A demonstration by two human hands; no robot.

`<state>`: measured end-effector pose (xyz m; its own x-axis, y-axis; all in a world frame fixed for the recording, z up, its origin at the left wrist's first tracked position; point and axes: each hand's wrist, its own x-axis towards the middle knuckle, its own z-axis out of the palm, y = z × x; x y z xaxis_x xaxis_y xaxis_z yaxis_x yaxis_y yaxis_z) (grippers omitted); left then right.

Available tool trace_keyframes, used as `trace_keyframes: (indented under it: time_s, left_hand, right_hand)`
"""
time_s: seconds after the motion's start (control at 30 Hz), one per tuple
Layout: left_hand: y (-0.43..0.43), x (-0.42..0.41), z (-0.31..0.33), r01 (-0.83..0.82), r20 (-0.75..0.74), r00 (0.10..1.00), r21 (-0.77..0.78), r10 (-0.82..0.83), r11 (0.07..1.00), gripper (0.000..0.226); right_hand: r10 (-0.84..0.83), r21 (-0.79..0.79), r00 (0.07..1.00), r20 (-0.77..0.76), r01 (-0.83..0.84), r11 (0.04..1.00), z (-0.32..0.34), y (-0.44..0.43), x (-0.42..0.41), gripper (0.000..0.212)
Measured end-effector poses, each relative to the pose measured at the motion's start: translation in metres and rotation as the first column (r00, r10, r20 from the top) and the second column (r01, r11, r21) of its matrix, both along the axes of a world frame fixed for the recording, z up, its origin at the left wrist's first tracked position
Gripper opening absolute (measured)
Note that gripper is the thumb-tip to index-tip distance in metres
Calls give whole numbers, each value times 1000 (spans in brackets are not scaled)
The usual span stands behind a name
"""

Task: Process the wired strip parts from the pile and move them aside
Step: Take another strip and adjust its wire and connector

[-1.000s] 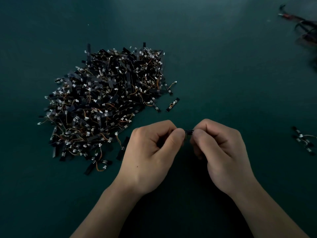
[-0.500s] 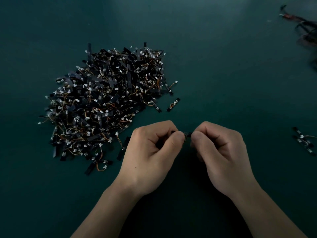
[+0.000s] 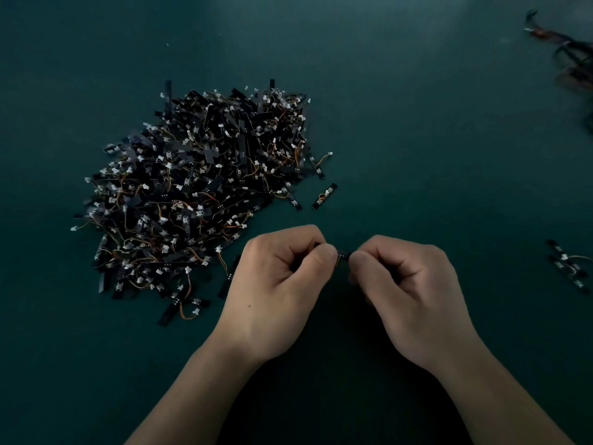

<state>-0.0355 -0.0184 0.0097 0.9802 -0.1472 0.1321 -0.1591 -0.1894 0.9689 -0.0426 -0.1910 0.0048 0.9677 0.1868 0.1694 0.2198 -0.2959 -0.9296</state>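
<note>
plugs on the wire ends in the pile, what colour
White: small plastic plugs dot the heap of black wired strips, clearest in the head view.

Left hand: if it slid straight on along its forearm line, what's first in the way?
Likely the loose strip just right of the pile; only bare table lies before it. Height of the left hand is unclear, so it might pass over.

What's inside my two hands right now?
Only a short dark piece of a strip part shows in the gap between the left hand and right hand, which both pinch it. The rest of it is hidden inside their grip.
</note>
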Motion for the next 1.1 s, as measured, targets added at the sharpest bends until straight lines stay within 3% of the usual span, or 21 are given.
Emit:
trace_keyframes:
  time_s: [0.1,0.2,0.33,0.43,0.53,0.6,0.7,0.73,0.97,1.1]
  left_hand:
    - [1,-1,0,40,7,999,-68,-40,997,37]
    - [-1,-1,-3,25,19,1000,-11,-24,1000,36]
    - [-2,-1,-8,-112,77,991,37,108,993,33]
    - [-3,0,-11,-211,145,973,252,179,944,35]
    - [-12,1,-15,-145,158,985,574,65,806,58]
    - [-19,0,-17,-64,105,994,695,-12,716,67]
    - [-25,-1,-19,-27,73,994,878,-77,478,75]
    - [-25,-2,-18,-34,72,995,897,-70,440,76]
    - [-24,-2,-12,-69,86,996,837,-6,542,59]
    - [-25,-2,-14,-109,115,993,845,22,523,47]
  right_hand:
    - [69,35,997,-36,-67,997,-1,-2,1,37]
    - [96,-16,995,-26,-97,995,-4,-1,1,40]
    - [-97,52,974,207,88,995,-6,3,-2,37]
    - [-238,143,920,312,202,969,-10,2,-3,34]
    - [-170,92,958,233,152,984,-12,2,-2,42]
    - [-134,51,970,205,126,991,-12,4,-1,36]
    - [-154,67,972,177,144,987,-10,4,1,29]
    - [-162,86,973,163,149,985,-9,4,1,29]
    - [-298,133,949,105,283,950,-9,4,3,18]
    - [-336,131,938,87,324,937,-8,5,3,17]
